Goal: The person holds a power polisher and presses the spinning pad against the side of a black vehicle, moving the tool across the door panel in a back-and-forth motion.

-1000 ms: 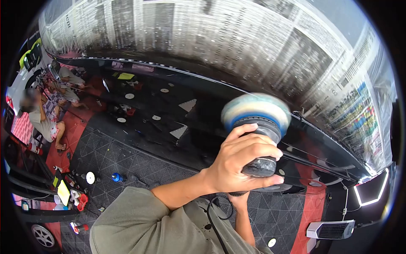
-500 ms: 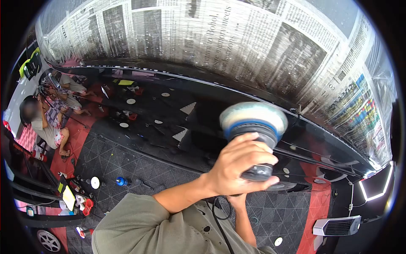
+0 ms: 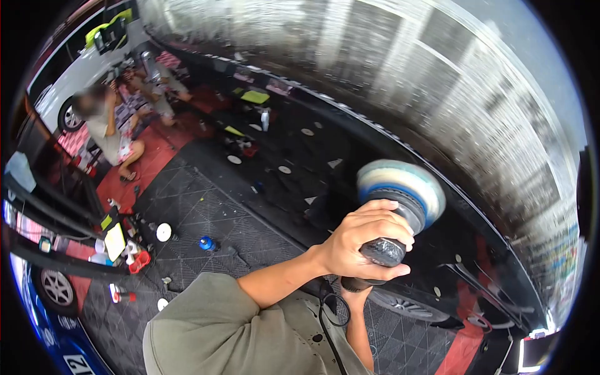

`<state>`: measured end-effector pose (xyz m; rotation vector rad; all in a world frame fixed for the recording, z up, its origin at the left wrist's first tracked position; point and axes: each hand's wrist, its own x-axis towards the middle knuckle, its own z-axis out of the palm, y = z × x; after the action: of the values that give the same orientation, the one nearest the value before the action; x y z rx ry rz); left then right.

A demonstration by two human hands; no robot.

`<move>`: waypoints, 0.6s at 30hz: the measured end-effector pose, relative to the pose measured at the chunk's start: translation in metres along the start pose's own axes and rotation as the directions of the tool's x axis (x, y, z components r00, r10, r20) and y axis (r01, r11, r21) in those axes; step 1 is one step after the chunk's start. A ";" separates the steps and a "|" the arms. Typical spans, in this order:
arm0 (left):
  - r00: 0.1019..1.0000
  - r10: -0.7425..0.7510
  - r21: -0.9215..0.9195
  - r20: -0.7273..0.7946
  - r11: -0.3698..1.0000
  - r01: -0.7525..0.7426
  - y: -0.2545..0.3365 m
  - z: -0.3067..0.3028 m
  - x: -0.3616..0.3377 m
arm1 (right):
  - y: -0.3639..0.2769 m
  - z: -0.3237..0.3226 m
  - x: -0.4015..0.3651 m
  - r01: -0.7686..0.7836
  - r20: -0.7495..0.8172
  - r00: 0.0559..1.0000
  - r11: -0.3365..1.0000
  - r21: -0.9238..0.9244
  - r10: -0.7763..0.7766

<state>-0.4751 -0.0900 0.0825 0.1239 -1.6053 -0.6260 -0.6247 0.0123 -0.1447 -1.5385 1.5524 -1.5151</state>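
My left hand is wrapped over the black head of a polisher, fingers across its top. The polisher's round white pad with a blue backing faces the glossy black car panel. Lower down, my right hand is closed around the polisher's rear handle, partly hidden beneath the tool. A black cord hangs from the tool by my shirt. Newspaper under plastic film covers the car above the panel.
At the left a person squats on red floor tiles. A blue bottle, a white round pad and a tray with a yellow sheet are on the dark tiled floor. A blue car stands lower left.
The view has turned, bringing more of the blue car into sight. The polisher, still held in both hands, appears slightly farther right and lower.
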 end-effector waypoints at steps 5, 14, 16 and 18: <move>0.999 -0.003 -0.006 -0.040 1.000 0.002 -0.008 -0.045 -0.001 | -0.005 0.038 0.008 0.070 -0.018 0.997 0.997 -0.019 -0.071; 0.998 -0.021 -0.021 -0.052 1.000 0.020 -0.020 -0.118 -0.005 | -0.057 0.115 0.032 -0.026 -0.055 0.998 0.985 0.170 0.036; 0.997 -0.017 -0.038 -0.070 0.999 0.014 -0.026 -0.132 -0.007 | -0.071 0.126 0.040 -0.025 -0.082 0.996 0.973 0.229 0.045; 0.997 -0.031 -0.048 -0.076 0.998 0.028 -0.027 -0.143 -0.007 | -0.066 0.132 0.040 0.016 -0.034 0.999 0.996 0.084 -0.014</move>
<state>-0.3457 -0.1548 0.0645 0.1353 -1.5164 -0.6742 -0.4924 -0.0556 -0.1078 -1.4880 1.4784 -1.6012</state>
